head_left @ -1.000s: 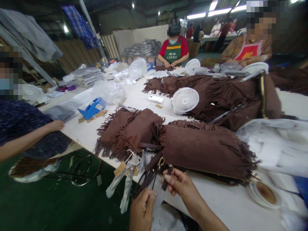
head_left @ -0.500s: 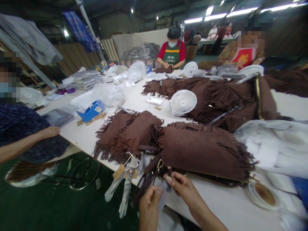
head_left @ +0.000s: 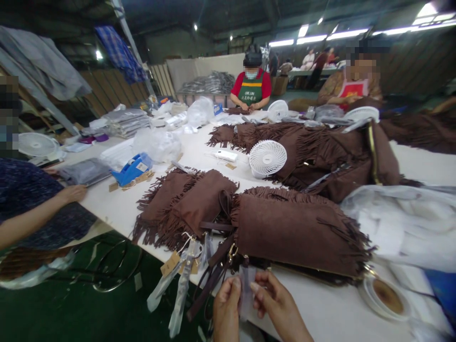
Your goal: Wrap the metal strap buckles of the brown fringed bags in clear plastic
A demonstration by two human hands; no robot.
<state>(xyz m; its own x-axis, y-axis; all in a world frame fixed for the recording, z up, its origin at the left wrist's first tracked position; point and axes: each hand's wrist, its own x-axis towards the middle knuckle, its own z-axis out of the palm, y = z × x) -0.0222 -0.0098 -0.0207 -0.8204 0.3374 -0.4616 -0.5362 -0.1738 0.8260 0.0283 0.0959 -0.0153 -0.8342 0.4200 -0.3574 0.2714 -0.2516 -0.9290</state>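
Observation:
A brown fringed bag (head_left: 302, 232) lies flat at the table's front edge, its gold zipper along the near side. Between my hands is a small clear plastic sleeve (head_left: 246, 292), upright just below the bag's front edge. My left hand (head_left: 227, 304) pinches its left side with thumb and fingers. On the other side, my right hand (head_left: 272, 297) grips the sleeve between thumb and forefinger. Its top meets a dark zipper pull (head_left: 245, 260); how far the pull sits inside, I cannot tell. Dark straps (head_left: 212, 275) with a gold clasp (head_left: 232, 251) hang left of my hands.
More brown fringed bags (head_left: 203, 199) lie at left, with plastic-wrapped straps (head_left: 181, 289) and a paper tag (head_left: 170, 263) over the edge. A white fan (head_left: 268, 159), blue tape dispenser (head_left: 131, 170) and tape roll (head_left: 386, 297) stand around. Co-workers (head_left: 251, 90) sit across and at left.
My right hand has come down from the zipper pull to the plastic sleeve, which now stands spread between both hands. The view has shifted slightly. At left, a co-worker's hand handles a grey package.

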